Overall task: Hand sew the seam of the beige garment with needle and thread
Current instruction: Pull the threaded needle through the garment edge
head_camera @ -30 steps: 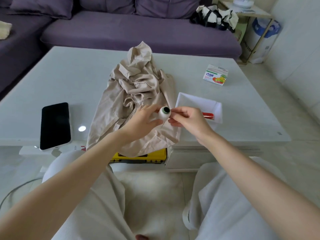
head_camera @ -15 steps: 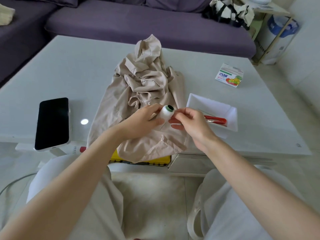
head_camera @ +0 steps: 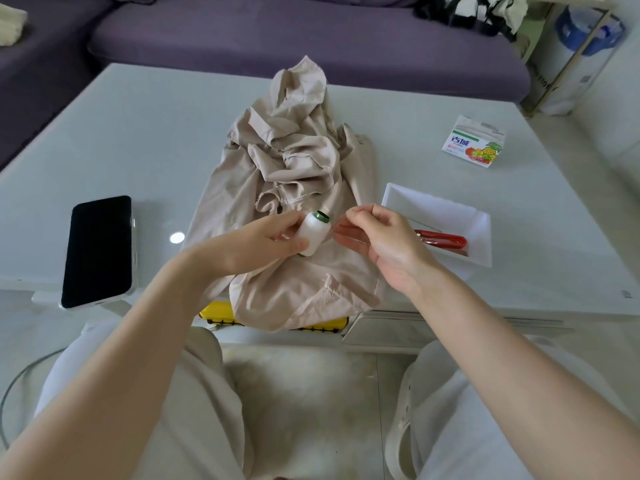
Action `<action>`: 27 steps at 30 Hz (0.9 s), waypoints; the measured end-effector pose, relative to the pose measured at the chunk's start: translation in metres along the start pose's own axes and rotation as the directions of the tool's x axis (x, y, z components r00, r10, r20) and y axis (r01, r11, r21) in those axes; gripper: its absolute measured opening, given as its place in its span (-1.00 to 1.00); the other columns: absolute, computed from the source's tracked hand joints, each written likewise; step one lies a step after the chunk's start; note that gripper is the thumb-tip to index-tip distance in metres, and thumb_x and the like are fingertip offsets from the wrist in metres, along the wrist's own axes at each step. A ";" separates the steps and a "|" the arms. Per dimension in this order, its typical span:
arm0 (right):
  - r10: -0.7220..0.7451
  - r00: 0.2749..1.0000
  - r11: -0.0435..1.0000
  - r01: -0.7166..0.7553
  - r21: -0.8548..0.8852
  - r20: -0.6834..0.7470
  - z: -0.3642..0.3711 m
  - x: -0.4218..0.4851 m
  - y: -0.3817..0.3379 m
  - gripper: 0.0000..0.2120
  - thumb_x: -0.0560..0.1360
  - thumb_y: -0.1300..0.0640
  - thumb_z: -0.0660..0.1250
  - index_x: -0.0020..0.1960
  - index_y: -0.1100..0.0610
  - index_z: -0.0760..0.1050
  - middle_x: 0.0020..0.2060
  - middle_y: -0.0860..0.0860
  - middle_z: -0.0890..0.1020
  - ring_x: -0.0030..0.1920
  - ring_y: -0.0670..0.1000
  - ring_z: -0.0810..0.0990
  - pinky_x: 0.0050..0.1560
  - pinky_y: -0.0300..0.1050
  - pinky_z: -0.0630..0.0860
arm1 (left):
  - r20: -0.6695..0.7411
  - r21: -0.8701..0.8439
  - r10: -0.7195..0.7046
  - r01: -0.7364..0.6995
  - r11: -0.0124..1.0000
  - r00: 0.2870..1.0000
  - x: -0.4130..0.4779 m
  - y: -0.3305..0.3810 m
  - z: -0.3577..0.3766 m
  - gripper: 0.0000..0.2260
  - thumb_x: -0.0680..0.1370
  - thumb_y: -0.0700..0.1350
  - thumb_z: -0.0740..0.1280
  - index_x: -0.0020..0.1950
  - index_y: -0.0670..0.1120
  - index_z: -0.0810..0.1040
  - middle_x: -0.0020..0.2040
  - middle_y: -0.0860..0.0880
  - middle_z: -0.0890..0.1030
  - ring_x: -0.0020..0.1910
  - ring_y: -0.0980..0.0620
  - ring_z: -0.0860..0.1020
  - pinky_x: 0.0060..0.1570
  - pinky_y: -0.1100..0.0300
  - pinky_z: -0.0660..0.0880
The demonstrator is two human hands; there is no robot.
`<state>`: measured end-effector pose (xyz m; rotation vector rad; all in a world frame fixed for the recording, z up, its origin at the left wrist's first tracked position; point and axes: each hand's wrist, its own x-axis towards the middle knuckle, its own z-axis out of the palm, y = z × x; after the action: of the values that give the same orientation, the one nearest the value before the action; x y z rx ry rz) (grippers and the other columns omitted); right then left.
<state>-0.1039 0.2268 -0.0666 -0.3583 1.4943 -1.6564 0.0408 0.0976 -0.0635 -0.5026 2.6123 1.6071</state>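
Observation:
The beige garment lies crumpled in the middle of the pale table, its lower edge hanging over the front. Above it my left hand grips a white thread spool with a green core. My right hand is just to the spool's right, thumb and forefinger pinching a thin thread that runs back to the spool. I cannot make out a needle.
A white tray with red snips sits right of my hands. A black phone lies at the left, a small printed box at the back right. A yellow case shows under the table edge. A purple sofa stands behind.
My right hand has pulled away from the spool to the right, drawing thread out. The left hand keeps holding the spool.

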 end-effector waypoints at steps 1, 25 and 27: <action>0.009 1.000 1.000 -0.009 0.019 -0.001 0.000 0.001 -0.001 -0.85 0.55 0.33 0.25 -0.19 0.24 0.49 -0.41 0.01 0.63 -0.33 -0.06 0.63 -0.19 -0.23 0.59 | 0.006 -0.017 -0.001 0.001 1.000 1.000 -0.001 0.001 0.000 -0.76 0.56 0.00 0.23 0.17 -0.07 0.47 0.02 0.05 0.59 0.08 0.06 0.52 0.17 0.10 0.41; -0.460 0.882 0.627 0.245 -0.739 -0.098 -0.054 0.023 0.013 -0.94 0.55 0.26 0.24 -0.09 0.13 0.44 -0.22 0.05 0.61 -0.28 -0.12 0.53 -0.26 -0.43 0.39 | -0.425 -0.261 -0.038 -0.082 0.962 0.904 0.018 0.004 0.027 -0.93 0.58 -0.11 0.28 -0.10 -0.05 0.47 -0.24 0.11 0.43 -0.25 0.24 0.41 -0.15 0.37 0.35; -0.452 0.884 0.666 0.244 -0.705 -0.122 -0.058 0.025 0.011 -0.91 0.55 0.27 0.24 -0.10 0.13 0.45 -0.28 -0.02 0.59 -0.31 -0.15 0.58 -0.21 -0.36 0.45 | -0.423 -0.306 -0.056 -0.085 0.948 0.904 0.021 0.006 0.031 -0.92 0.54 -0.07 0.32 -0.09 -0.06 0.48 -0.22 0.11 0.47 -0.23 0.24 0.45 -0.13 0.33 0.37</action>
<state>-0.1550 0.2488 -0.0989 -0.8852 2.3747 -1.4181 0.0148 0.1222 -0.0772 -0.9567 2.6377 2.1567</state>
